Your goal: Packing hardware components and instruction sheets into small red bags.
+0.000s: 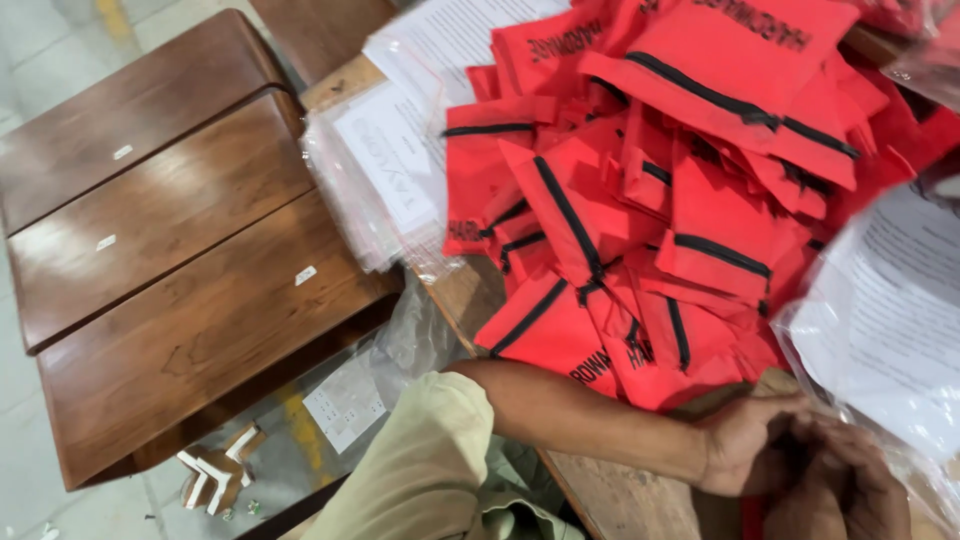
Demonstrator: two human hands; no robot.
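Currently both hands are seen at the near edge of the workbench [610, 500], just below the heap of red zip pouches [660, 200]. The left hand [745, 445] is curled, fingers bent inward against the right hand [850, 485]; the two are touching. Fingers of both are closed around something small between them, but what is gripped cannot be told, since it is hidden by the knuckles. A clear plastic bag with a printed sheet [885, 320] is lying just right of the pouch heap, its lower edge touching or overlapping the right hand; whether it is actually pinched cannot be told.

The left forearm is laid across the bench edge, right below the nearest pouches, with a beige sleeve [425, 460] rolled above the elbow.

A stack of bagged printed sheets [385, 165] is set against the left side of the heap, partly under it. Dark wooden panels [170, 240] are placed well left of the heap, off the bench, side by side. A loose bagged sheet [345, 400] and small white brackets [215, 470] are seen on the floor, below and left of the heap.
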